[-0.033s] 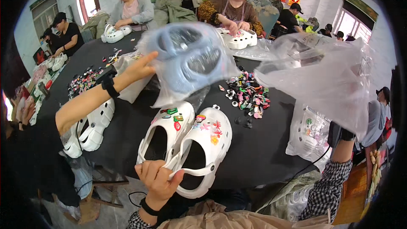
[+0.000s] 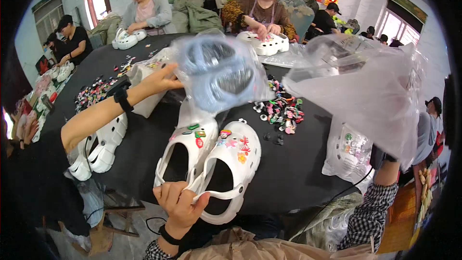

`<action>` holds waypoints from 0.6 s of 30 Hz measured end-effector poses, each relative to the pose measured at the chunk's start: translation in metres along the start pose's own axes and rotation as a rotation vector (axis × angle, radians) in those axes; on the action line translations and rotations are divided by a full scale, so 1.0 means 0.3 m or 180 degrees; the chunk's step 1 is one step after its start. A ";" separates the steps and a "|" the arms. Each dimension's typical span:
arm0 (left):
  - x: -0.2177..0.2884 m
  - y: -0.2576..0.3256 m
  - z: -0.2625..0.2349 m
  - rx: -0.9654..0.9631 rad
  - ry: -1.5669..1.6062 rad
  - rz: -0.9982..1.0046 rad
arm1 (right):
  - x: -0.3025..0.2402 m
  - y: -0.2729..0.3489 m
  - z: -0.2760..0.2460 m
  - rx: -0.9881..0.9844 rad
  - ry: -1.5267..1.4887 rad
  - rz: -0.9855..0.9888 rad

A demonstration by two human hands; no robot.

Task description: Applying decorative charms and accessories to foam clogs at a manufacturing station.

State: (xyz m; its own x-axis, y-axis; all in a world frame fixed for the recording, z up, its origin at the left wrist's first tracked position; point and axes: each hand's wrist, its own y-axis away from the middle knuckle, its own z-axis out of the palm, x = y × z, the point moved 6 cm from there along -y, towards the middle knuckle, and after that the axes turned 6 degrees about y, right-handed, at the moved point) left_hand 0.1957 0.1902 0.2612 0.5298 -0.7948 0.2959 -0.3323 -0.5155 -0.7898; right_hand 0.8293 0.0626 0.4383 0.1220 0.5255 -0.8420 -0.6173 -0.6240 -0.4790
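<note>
Nothing has shifted since the earlier frame. Left hand (image 2: 180, 207) grips the heel straps of the white clogs (image 2: 211, 161), pinning the pair on the black bench (image 2: 149, 139); colourful charms stud their tops. Right hand (image 2: 387, 161) lifts a clear plastic bag (image 2: 365, 91); fingers hidden, grip unclear.

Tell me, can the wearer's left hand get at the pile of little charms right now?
Probably not directly: the left hand grips the heel straps of the white clogs, which lie between it and the charm pile.
</note>
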 end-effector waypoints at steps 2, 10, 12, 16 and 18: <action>0.008 -0.002 -0.025 -0.0209 -0.0131 -0.0110 | 0.144 0.222 0.117 -0.0028 -0.0083 0.0253; -0.027 -0.060 -0.186 -0.0689 0.0483 -0.0681 | 0.232 0.529 0.017 0.0143 0.2118 0.1235; -0.023 -0.135 -0.229 -0.0864 0.0614 -0.0648 | 0.268 0.608 -0.111 0.0303 0.2771 0.1446; 0.034 -0.280 -0.215 -0.1096 0.0834 -0.0298 | 0.253 0.647 -0.057 0.0574 0.2367 0.1271; 0.089 -0.358 -0.196 -0.1272 0.1007 0.0053 | 0.254 0.656 -0.022 0.0515 0.2244 0.1225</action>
State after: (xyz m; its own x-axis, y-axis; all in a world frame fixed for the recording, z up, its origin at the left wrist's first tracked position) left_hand 0.1996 0.2054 0.3855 0.2801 -0.8302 0.4820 -0.6439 -0.5349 -0.5471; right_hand 0.7223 -0.0241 0.2782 0.3053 -0.2291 -0.9243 -0.8136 -0.5671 -0.1282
